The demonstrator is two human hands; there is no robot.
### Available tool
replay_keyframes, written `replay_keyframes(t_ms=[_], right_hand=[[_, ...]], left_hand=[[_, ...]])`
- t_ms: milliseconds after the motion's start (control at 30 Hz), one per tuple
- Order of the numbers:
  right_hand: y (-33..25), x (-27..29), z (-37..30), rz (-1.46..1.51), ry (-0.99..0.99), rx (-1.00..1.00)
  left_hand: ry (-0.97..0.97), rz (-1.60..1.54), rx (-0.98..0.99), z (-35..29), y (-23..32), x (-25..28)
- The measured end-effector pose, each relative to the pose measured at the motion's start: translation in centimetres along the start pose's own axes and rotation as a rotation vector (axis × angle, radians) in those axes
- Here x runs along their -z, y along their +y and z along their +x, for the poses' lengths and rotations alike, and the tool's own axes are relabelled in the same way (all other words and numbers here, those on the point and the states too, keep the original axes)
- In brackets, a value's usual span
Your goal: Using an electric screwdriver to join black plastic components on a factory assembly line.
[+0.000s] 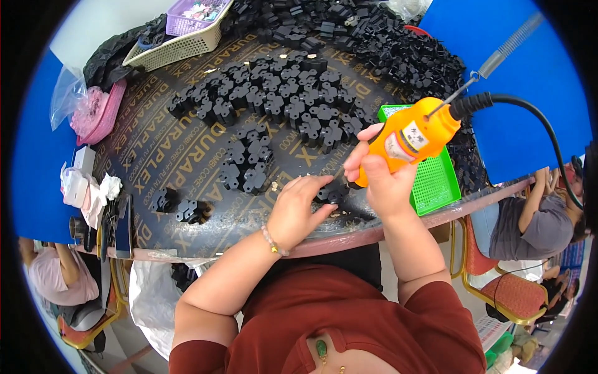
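My right hand (387, 181) is wrapped round an orange electric screwdriver (418, 132), which hangs from a coiled spring and trails a black cable. Its tip points down and left, toward a small black plastic part (332, 192) near the table's front edge. My left hand (301, 202) has its fingers closed about that part from the left and steadies it on the table. The exact contact between tip and part is hidden by the fingers. Farther in, many similar black plastic parts (249, 159) stand grouped in rows, and a few more (192, 212) sit apart at the left.
A green basket (453, 187) stands just right of my right hand. Loose black pieces (411, 62) are heaped at the far right. A cream basket (144, 62) with a purple basket (182, 25) and a pink basket (112, 111) stand at the left. Other people sit nearby on both sides.
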State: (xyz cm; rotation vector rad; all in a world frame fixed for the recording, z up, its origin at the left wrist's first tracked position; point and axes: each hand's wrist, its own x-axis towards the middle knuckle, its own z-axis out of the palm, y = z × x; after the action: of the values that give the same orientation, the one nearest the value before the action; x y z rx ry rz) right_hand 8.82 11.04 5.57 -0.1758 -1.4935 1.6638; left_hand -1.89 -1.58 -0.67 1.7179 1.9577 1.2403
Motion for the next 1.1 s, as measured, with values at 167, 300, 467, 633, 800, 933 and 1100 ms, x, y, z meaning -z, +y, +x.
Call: replay_keyframes(t_ms=[167,300,467,633,800,933,1100], right_hand=[[-4.6,3.3,-1.1,-0.028,0.02,0.254],[-6.7,9.0,-2.0,-0.315,0.237,0.229],[-5.8,13.3,-4.1,-0.416,0.343,0.203],[-5.2,14.6,-4.7,-0.456,0.386,0.219],[-5.2,15.1,-4.9,-0.47,0.393,0.228],[-5.6,14.6,-4.8,-0.382,0.373,0.262],[-8.8,10.0,-3.8,-0.294,0.309,0.405]], left_hand=[[0.033,0.055,-0.042,-0.8,0.1,-0.1],[0.04,0.095,-0.024,-0.5,0.6,-0.2],[0.035,0.083,-0.025,-0.1,0.8,-0.4],[0.036,0.079,-0.024,-0.1,0.8,-0.5],[0.026,0.079,-0.022,0.0,1.0,-0.5],[0.044,0.028,0.029,-0.1,1.2,-0.5],[0.05,0.019,0.042,-0.3,0.8,-0.6]])
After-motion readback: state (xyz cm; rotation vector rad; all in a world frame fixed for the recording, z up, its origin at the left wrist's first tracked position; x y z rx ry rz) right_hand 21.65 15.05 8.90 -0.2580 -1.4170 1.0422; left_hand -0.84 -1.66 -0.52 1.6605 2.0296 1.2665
